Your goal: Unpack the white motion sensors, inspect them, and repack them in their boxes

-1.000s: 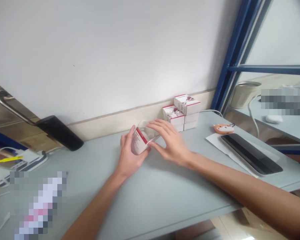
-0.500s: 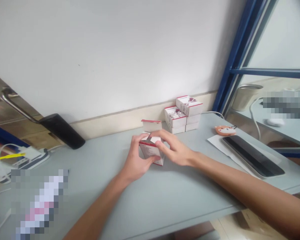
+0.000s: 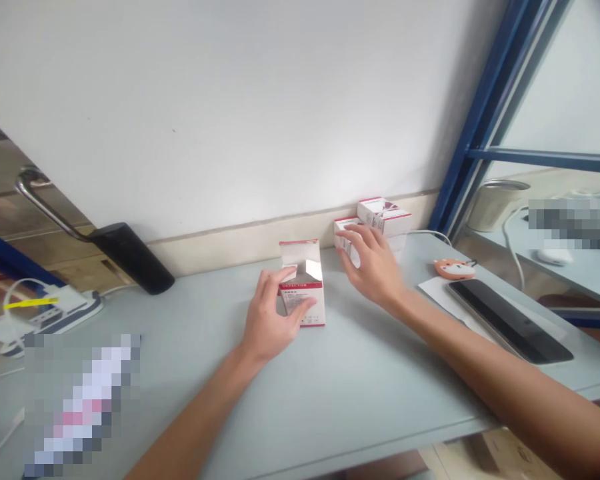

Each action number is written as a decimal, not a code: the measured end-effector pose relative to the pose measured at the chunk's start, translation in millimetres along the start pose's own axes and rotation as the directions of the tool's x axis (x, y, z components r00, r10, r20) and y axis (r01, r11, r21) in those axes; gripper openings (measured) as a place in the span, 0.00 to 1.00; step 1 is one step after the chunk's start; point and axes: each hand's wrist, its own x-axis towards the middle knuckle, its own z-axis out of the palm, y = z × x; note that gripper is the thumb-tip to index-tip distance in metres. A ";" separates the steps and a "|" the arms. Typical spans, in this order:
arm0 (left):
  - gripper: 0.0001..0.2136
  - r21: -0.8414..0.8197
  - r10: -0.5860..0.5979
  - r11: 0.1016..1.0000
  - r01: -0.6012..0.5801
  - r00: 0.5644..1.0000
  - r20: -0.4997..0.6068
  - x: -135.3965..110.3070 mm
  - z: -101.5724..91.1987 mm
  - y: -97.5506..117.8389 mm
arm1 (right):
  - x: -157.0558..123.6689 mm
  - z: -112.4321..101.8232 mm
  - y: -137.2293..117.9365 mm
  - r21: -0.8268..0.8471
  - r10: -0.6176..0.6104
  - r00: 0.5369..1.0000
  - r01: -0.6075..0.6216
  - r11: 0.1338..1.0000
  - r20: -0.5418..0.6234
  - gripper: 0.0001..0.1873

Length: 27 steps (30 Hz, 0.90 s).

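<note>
A small white cardboard box [image 3: 307, 310] with red edges and the word DETECTOR stands upright on the desk, its lid raised at the back and its side flaps apart. My left hand [image 3: 273, 317] grips it, thumb across the front and fingers at the left side and top. My right hand [image 3: 375, 267] is apart from that box, fingers spread and curved, with nothing seen in it. It is in front of a stack of similar closed boxes [image 3: 387, 217] by the wall and hides part of them; whether it touches them I cannot tell.
On the right of the desk [image 3: 370, 400] lie a phone [image 3: 513, 320], a sheet of paper [image 3: 433, 290] and an orange-and-white animal-shaped item [image 3: 455, 268]. At left are a black padded handle [image 3: 133, 259], a power strip [image 3: 65, 320] and a blurred-out object [image 3: 85, 407].
My right hand has let go of the box's top and moved right to the stacked boxes. The left hand still holds the box, and the view has shifted slightly.
</note>
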 end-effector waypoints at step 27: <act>0.24 -0.230 0.119 0.962 -0.147 0.984 -0.131 -8.6 8.5 12.6 | -18.6 -26.8 -90.6 0.554 -0.245 0.962 0.269 0.788 -0.118 0.14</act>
